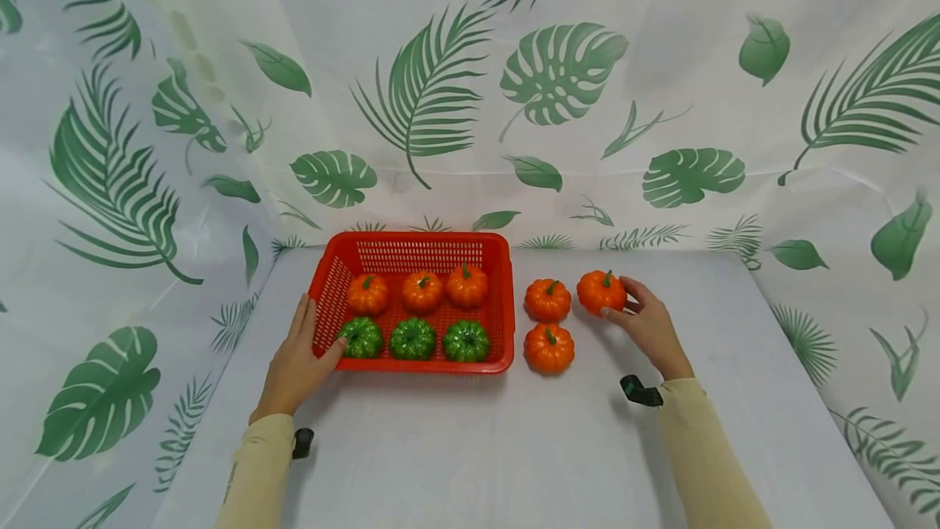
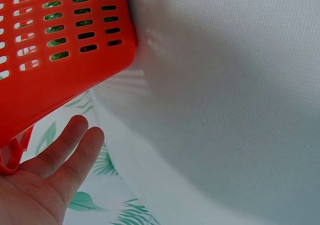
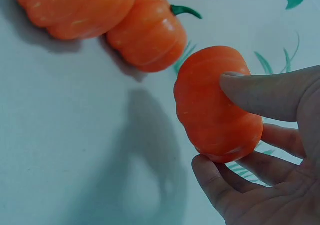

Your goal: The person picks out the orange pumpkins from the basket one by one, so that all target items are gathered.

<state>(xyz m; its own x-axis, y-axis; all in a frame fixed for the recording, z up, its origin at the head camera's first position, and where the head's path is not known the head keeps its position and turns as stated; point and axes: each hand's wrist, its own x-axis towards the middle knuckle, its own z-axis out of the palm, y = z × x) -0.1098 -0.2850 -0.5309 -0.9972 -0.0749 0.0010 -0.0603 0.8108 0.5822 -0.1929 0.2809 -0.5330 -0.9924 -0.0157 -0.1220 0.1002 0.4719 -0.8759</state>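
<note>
My right hand (image 1: 649,331) grips an orange pumpkin (image 1: 600,293), thumb on one side and fingers on the other; the right wrist view shows this pumpkin (image 3: 215,105) above its shadow. My left hand (image 1: 296,362) holds the left side of a red basket (image 1: 507,300), the thumb over its rim near a green pumpkin (image 1: 362,338). Inside the basket, three orange pumpkins form the back row and three green ones the front row. Two more orange pumpkins, one (image 1: 547,300) behind the other (image 1: 549,348), sit just right of the basket.
The white table (image 1: 470,447) extends in front of the basket and to both sides. Behind and beside it hangs a white sheet (image 1: 455,211) printed with green leaves. A black device (image 1: 641,391) is on the right wrist, another (image 1: 303,443) on the left.
</note>
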